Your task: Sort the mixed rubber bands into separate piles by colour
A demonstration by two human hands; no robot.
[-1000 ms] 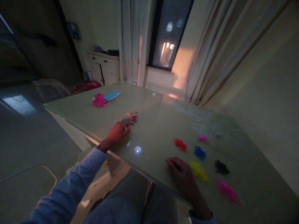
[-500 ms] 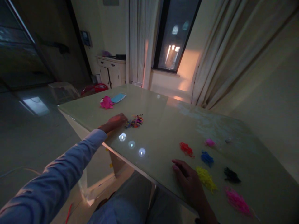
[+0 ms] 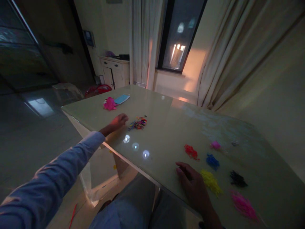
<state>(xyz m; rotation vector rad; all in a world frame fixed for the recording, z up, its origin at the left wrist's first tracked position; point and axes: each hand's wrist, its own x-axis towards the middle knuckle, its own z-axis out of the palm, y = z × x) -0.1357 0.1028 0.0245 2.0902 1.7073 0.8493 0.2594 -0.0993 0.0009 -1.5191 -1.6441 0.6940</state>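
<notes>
My left hand [image 3: 118, 121] hovers at the left side of a mixed pile of small coloured rubber bands [image 3: 138, 123], a short gap from it. Its fingers are loosely bent and slightly blurred, with nothing visible in them. At the near table edge rests my right hand [image 3: 192, 183], thumb and forefinger a little apart and no object seen between them. Yellow bands [image 3: 211, 183] lie right beside it. Around these are separate heaps of red bands [image 3: 191, 152], blue bands [image 3: 212, 161], black bands [image 3: 238, 178] and pink bands [image 3: 244, 205].
A small bright pink clump [image 3: 215, 145] lies behind the blue heap. Toward the far left of the glossy table [image 3: 162, 127] are a crumpled pink item [image 3: 110, 103] and a light-blue face mask [image 3: 122, 99]. Beyond stand a white cabinet [image 3: 116, 71] and curtains [image 3: 143, 44].
My left hand has drawn slightly left, away from the mixed pile's edge. My right hand stays in place. The view has shifted a little.
</notes>
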